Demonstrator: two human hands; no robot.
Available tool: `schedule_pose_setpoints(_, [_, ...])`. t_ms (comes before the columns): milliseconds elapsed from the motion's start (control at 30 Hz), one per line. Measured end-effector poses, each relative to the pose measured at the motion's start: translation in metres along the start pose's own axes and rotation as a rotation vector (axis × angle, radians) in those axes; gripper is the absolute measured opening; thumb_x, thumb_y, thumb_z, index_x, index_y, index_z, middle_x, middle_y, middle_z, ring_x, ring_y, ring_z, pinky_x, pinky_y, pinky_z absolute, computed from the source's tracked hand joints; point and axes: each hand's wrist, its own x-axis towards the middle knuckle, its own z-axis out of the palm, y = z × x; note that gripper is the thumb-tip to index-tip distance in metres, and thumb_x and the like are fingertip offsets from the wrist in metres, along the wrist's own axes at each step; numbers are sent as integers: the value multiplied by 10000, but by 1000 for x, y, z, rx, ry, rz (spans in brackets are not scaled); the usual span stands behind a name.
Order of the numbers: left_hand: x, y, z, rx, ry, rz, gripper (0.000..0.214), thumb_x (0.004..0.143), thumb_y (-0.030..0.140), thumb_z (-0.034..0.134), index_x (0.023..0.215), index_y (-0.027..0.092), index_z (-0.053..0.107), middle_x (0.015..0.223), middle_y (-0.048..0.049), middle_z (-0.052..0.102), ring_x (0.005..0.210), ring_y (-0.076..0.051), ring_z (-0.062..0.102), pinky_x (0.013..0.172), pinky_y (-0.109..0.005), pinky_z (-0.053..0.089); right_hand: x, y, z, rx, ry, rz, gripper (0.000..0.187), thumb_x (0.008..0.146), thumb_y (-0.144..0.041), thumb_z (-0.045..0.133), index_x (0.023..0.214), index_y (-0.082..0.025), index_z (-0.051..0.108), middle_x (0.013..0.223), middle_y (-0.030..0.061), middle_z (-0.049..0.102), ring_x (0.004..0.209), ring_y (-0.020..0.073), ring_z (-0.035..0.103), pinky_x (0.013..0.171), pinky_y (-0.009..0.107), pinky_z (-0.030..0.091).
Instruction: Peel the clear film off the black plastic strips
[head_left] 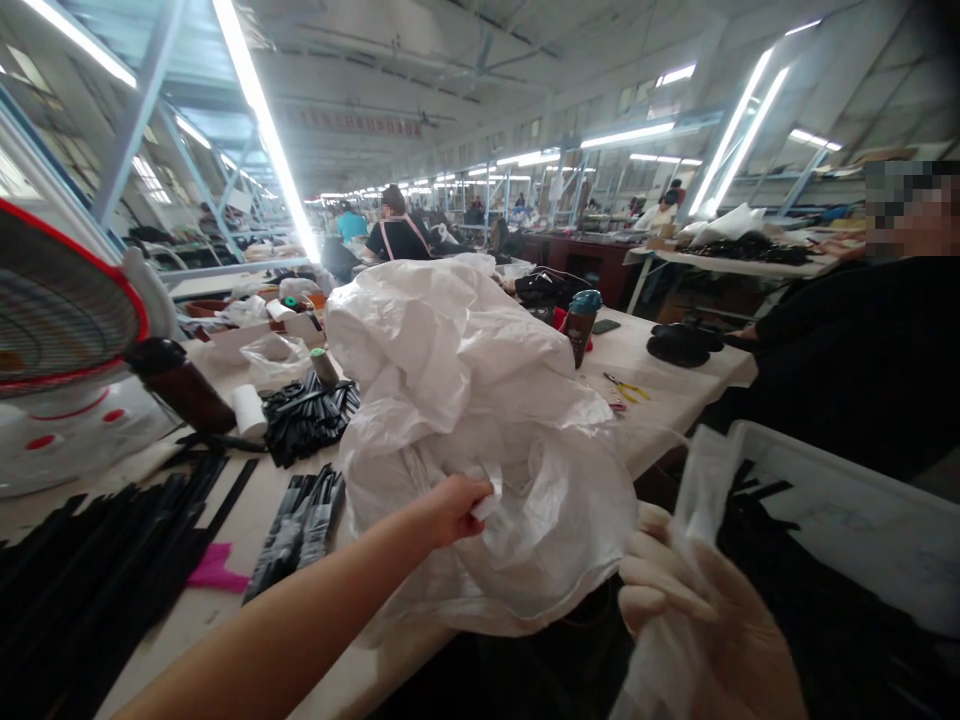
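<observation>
A large crumpled white woven bag [457, 400] lies on the worktable [660, 400] in front of me. My bare left hand [454, 505] grips a fold of its near side. My right hand [705, 620], in a pale glove, holds a thin white plastic sheet [694, 500] at the lower right, close to the bag's edge. Black strips lie under that sheet in a white tray [847, 500].
Stacks of black strips [90, 570] and black bundles [304, 415] cover the table's left side, beside a white and red fan [60, 330], a dark bottle [180, 385], a thread roll [247, 410]. A teal-capped bottle [581, 320] and snips [626, 390] lie behind. A person in black [862, 350] sits at the right.
</observation>
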Motion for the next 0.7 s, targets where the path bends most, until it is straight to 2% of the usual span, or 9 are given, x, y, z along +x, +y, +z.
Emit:
schedule_pose_setpoints(67, [-32,0,-5,8,-71,-33,180,809,190,596,652,144,520,573,53,502,427,-30,424,416,-140,337,14,24,9,39,68,107,212,723,-125,699,902,-196,610,490,-111,435,404,31,458,521,162,491])
schedule_pose_setpoints(167, [-77,-9,-10,64,-182,-16,228,737,259,642,607,175,474,513,63,468,393,-36,383,391,-146,283,34,65,14,4,155,279,99,745,-129,687,815,-146,618,488,-82,508,436,59,528,504,170,492])
schedule_pose_setpoints(233, [-98,-20,-11,184,-224,38,238,710,334,646,614,189,483,490,70,445,379,-43,347,380,-162,254,43,89,13,-3,123,412,99,767,-206,685,793,-137,618,528,-52,570,478,90,571,519,206,510])
schedule_pose_setpoints(300, [-112,-31,-14,380,-253,78,247,716,375,614,609,195,484,484,73,417,382,-48,314,380,-174,232,49,105,10,-6,87,482,136,763,-248,693,793,-133,627,560,-31,611,507,116,598,528,238,520])
schedule_pose_setpoints(400, [-120,-38,-24,731,-200,124,248,820,381,443,677,199,530,498,56,423,404,-80,344,395,-195,263,55,118,6,-55,107,489,99,721,-178,713,713,-118,635,548,-9,633,501,122,607,548,240,518])
schedule_pose_setpoints(467, [-118,-36,-31,913,-49,221,304,872,344,332,829,186,589,546,20,497,475,-125,457,464,-228,358,57,123,4,-85,93,471,65,681,-94,706,701,-112,646,599,12,670,562,127,638,599,231,521])
schedule_pose_setpoints(533, [-113,-31,-35,1016,111,333,326,870,294,357,1057,154,584,727,-54,624,701,-198,596,655,-292,446,54,130,3,-126,57,436,137,646,-53,705,767,-107,675,710,39,711,691,152,673,676,243,526])
schedule_pose_setpoints(600, [-106,-28,-33,1115,204,406,413,829,232,441,1220,129,521,937,-127,668,931,-281,618,837,-380,433,49,136,5,-155,27,349,218,643,-88,727,855,-124,693,824,49,730,837,183,674,778,280,522])
schedule_pose_setpoints(700, [-95,-28,-22,1308,211,407,473,774,144,488,1245,116,522,923,-164,698,906,-353,654,811,-447,468,38,144,13,-123,-27,211,328,668,-237,761,982,-182,686,987,35,722,1031,207,617,932,341,468])
